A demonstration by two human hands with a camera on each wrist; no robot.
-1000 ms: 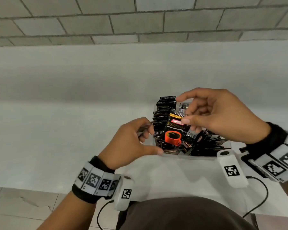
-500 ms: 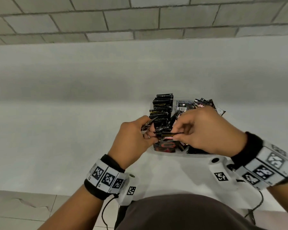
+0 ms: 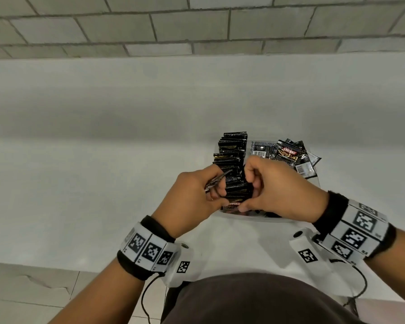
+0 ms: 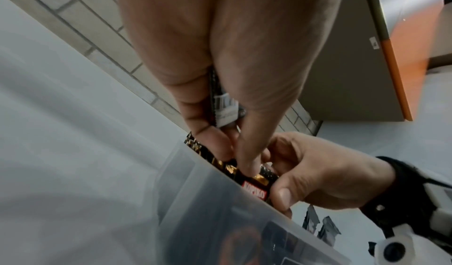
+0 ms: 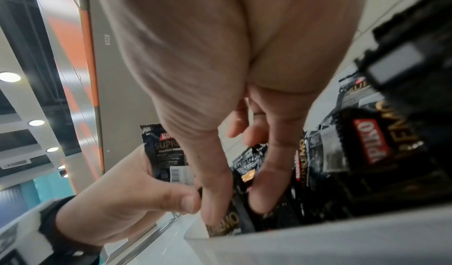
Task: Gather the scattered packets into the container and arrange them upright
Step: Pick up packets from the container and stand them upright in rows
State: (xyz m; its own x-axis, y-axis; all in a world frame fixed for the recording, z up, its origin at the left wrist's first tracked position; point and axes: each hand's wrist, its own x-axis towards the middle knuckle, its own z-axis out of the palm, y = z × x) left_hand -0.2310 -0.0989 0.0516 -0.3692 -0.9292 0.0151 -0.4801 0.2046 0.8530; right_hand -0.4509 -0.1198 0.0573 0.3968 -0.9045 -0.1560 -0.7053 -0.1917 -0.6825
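A clear plastic container [image 3: 312, 181] sits on the white tabletop [image 3: 103, 195] close to its near edge, just in front of the person. Along the container's left side a row of black packets [image 3: 232, 155] stands upright on edge, packed one behind another. In its far right part, loose packets [image 3: 288, 155] lie flat and tilted in a small heap. The left hand [image 3: 192, 197] grips a spare packet [image 4: 225, 108] between its curled fingers and palm, while its thumb touches the nearest packet of the row. The right hand [image 3: 281, 190] pinches that front packet [image 3: 234, 205], thumb on its near face and fingers behind it, at the container's near left corner. The two hands almost touch above the row.
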